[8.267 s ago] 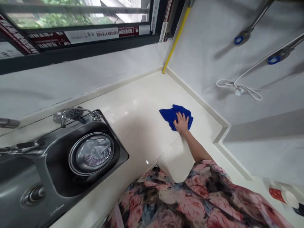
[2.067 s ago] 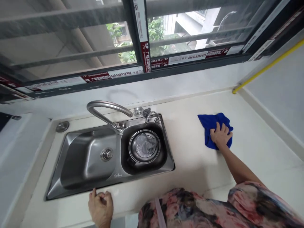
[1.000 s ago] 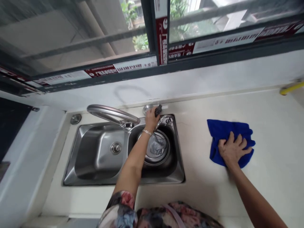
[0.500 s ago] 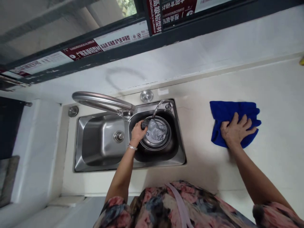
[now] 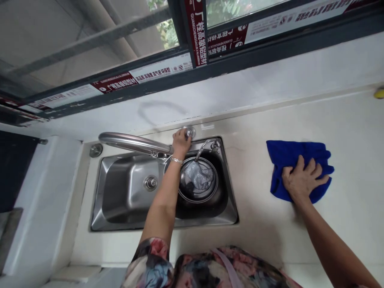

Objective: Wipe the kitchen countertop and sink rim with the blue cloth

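Observation:
My left hand (image 5: pixel 181 141) reaches behind the sink, its fingers closed at a round metal drain cover (image 5: pixel 189 132) on the counter. Part of that cover is hidden by the fingers. Below the forearm, in the right sink basin (image 5: pixel 220 200), sits a perforated metal colander (image 5: pixel 199 199) with a crumpled grey cloth-like piece (image 5: pixel 200 177) inside. A dark patch shows at the colander's left side; I cannot tell what it is. On the counter to the right, my right hand (image 5: pixel 303 180) lies with spread fingers on a folded blue cloth (image 5: pixel 295 151).
The large faucet (image 5: pixel 135 141) arches over the left basin (image 5: pixel 117 192), with a small curved spout (image 5: pixel 202 149) over the right one. Another round metal cover (image 5: pixel 96 150) stands at the back left. A window frame (image 5: pixel 120 86) runs behind, and something yellow (image 5: pixel 379 94) is at the far right.
My left hand has gone from the colander, where it held a dark, rough-looking lump, to the drain cover behind the sink. The lump no longer shows in it. My right hand stays on the cloth.

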A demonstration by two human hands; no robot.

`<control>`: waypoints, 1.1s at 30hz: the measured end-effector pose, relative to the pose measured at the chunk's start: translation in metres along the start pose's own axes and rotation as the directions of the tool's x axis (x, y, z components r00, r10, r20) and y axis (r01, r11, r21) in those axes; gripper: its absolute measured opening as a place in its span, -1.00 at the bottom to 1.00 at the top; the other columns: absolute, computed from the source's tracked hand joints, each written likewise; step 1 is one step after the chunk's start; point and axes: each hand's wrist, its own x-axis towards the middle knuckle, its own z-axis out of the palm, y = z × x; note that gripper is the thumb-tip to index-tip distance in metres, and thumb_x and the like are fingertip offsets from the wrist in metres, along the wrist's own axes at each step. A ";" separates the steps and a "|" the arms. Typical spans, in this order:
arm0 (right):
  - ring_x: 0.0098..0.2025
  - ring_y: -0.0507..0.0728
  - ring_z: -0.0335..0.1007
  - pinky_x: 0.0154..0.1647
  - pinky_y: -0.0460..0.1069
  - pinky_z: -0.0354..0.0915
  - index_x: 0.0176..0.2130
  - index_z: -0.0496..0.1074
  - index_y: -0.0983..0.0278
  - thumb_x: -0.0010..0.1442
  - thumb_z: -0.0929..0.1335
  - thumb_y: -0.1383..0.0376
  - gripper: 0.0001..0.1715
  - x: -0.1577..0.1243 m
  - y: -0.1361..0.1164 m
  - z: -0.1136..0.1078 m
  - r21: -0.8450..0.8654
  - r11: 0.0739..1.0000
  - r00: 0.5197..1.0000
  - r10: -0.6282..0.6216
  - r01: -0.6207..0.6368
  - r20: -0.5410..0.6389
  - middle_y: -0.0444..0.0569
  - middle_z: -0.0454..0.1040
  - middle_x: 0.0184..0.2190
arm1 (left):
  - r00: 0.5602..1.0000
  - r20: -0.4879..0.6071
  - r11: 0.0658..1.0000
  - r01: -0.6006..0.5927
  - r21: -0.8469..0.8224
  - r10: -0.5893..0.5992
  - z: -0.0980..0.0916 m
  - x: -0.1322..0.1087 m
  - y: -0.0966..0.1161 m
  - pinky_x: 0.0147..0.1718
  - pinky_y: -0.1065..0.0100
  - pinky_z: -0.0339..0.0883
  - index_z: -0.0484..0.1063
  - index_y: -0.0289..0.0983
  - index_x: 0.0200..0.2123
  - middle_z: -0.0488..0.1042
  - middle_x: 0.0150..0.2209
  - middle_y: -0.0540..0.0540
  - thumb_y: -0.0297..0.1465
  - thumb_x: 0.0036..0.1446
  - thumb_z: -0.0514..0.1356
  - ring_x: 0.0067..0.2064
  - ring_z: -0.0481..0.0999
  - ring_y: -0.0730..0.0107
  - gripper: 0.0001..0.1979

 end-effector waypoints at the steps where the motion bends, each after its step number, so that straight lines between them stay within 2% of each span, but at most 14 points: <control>1: 0.48 0.73 0.06 0.28 0.75 -0.04 0.53 0.21 0.21 0.28 0.20 0.18 -0.11 0.000 0.000 -0.001 -0.001 1.000 1.000 -0.001 0.001 0.009 0.44 0.23 0.46 | 1.000 0.006 1.000 0.000 0.013 0.000 0.002 0.006 0.000 0.30 -0.02 0.35 0.52 -0.30 0.22 0.52 0.21 -0.36 -0.33 0.33 0.25 0.26 0.43 -0.08 -0.57; 5: 0.49 0.74 0.05 0.28 0.73 -0.03 0.53 0.21 0.27 0.27 0.21 0.19 -0.09 0.000 0.001 -0.002 -0.014 1.000 1.000 -0.006 0.006 0.017 0.48 0.21 0.46 | 1.000 0.023 0.998 0.008 0.063 -0.009 0.005 0.015 -0.003 0.16 0.06 0.42 0.57 -0.29 0.11 0.55 0.13 -0.35 -0.31 0.33 0.24 0.16 0.47 -0.05 -0.65; 8: 0.48 0.75 0.08 0.25 0.73 0.02 0.53 0.23 0.29 0.26 0.22 0.20 -0.09 0.001 0.000 -0.003 -0.019 1.000 1.000 -0.008 0.008 0.016 0.50 0.22 0.45 | 0.994 0.082 0.987 0.052 0.154 -0.066 -0.004 0.013 -0.005 0.07 0.09 0.45 0.57 -0.31 0.05 0.52 0.11 -0.37 -0.28 0.31 0.27 0.13 0.49 -0.05 -0.68; 10: 0.46 0.76 0.10 0.22 0.75 0.03 0.53 0.22 0.28 0.27 0.23 0.21 -0.10 0.001 0.000 -0.003 -0.015 1.000 1.000 -0.009 0.009 0.020 0.50 0.23 0.45 | 0.991 0.084 0.975 0.085 0.207 -0.105 -0.014 0.009 -0.011 0.06 0.07 0.45 0.56 -0.32 0.05 0.51 0.10 -0.38 -0.26 0.32 0.26 0.13 0.50 -0.07 -0.67; 13: 0.45 0.78 0.11 0.21 0.78 0.00 0.52 0.25 0.27 0.28 0.23 0.18 -0.11 0.001 0.000 -0.002 0.012 1.000 1.000 -0.016 0.016 -0.005 0.49 0.24 0.45 | 0.986 -0.002 0.955 0.159 0.250 -0.164 -0.027 0.007 -0.027 0.09 0.02 0.44 0.52 -0.35 0.12 0.47 0.14 -0.42 -0.25 0.37 0.23 0.17 0.48 -0.11 -0.63; 17: 0.44 0.78 0.12 0.25 0.79 -0.04 0.51 0.28 0.20 0.31 0.21 0.12 -0.14 -0.001 0.004 0.002 0.059 0.998 0.997 -0.029 0.033 -0.066 0.41 0.27 0.45 | 0.972 -0.060 0.939 0.235 0.249 -0.228 -0.031 0.009 -0.046 0.17 -0.04 0.41 0.46 -0.45 0.15 0.45 0.18 -0.49 -0.41 0.40 0.16 0.19 0.49 -0.08 -0.66; 20: 0.45 0.75 0.13 0.26 0.79 -0.06 0.51 0.26 0.17 0.32 0.20 0.13 -0.16 0.000 0.004 0.005 0.049 0.996 0.996 -0.067 0.070 -0.062 0.35 0.29 0.45 | 0.974 -0.057 0.949 0.227 0.220 -0.220 -0.024 0.008 -0.047 0.21 -0.10 0.41 0.45 -0.48 0.18 0.43 0.24 -0.54 -0.53 0.34 0.15 0.23 0.50 -0.12 -0.63; 23: 0.47 0.66 0.14 0.34 0.72 -0.08 0.47 0.31 0.22 0.32 0.21 0.17 -0.20 0.010 -0.007 0.009 0.017 0.981 0.981 -0.192 0.192 -0.005 0.32 0.33 0.43 | 0.984 -0.069 0.966 0.175 0.190 -0.165 -0.017 -0.003 -0.037 0.36 -0.16 0.29 0.36 -0.47 0.33 0.24 0.44 -0.57 -0.55 0.29 0.21 0.42 0.34 -0.20 -0.46; 26: 0.45 0.51 0.19 0.42 0.56 -0.06 0.40 0.42 0.24 0.33 0.23 0.21 -0.29 0.035 -0.037 0.019 0.038 0.939 0.939 -0.343 0.342 0.036 0.25 0.40 0.41 | 0.995 -0.087 0.987 0.065 0.144 -0.053 -0.018 -0.034 -0.027 0.45 -0.16 0.19 0.31 -0.45 0.40 0.08 0.54 -0.52 -0.51 0.30 0.21 0.54 0.13 -0.22 -0.39; 28: 0.40 0.45 0.26 0.40 0.45 0.01 0.33 0.50 0.23 0.34 0.24 0.24 -0.36 0.057 -0.066 0.028 0.076 0.912 0.913 -0.406 0.402 0.047 0.21 0.45 0.37 | 0.992 -0.099 0.994 -0.065 0.093 0.074 -0.023 -0.068 -0.027 0.42 -0.10 0.29 0.32 -0.42 0.41 0.09 0.54 -0.48 -0.45 0.37 0.17 0.53 0.18 -0.15 -0.43; 30: 0.33 0.44 0.30 0.32 0.38 0.09 0.28 0.54 0.23 0.35 0.25 0.27 -0.41 0.079 -0.100 0.039 0.113 0.893 0.893 -0.444 0.435 0.073 0.20 0.49 0.35 | 0.974 -0.099 0.978 -0.199 0.056 0.204 -0.033 -0.115 -0.037 0.37 -0.01 0.38 0.39 -0.37 0.36 0.27 0.46 -0.43 -0.41 0.42 0.12 0.44 0.35 -0.02 -0.51; 33: 0.28 0.47 0.29 0.22 0.35 0.16 0.29 0.55 0.22 0.36 0.28 0.30 -0.42 0.104 -0.153 0.054 0.159 0.861 0.853 -0.503 0.483 0.136 0.19 0.47 0.36 | 0.950 -0.033 0.949 -0.308 0.066 0.311 -0.055 -0.211 -0.073 0.26 0.12 0.48 0.53 -0.19 0.26 0.57 0.20 -0.26 -0.44 0.43 0.09 0.24 0.55 0.16 -0.58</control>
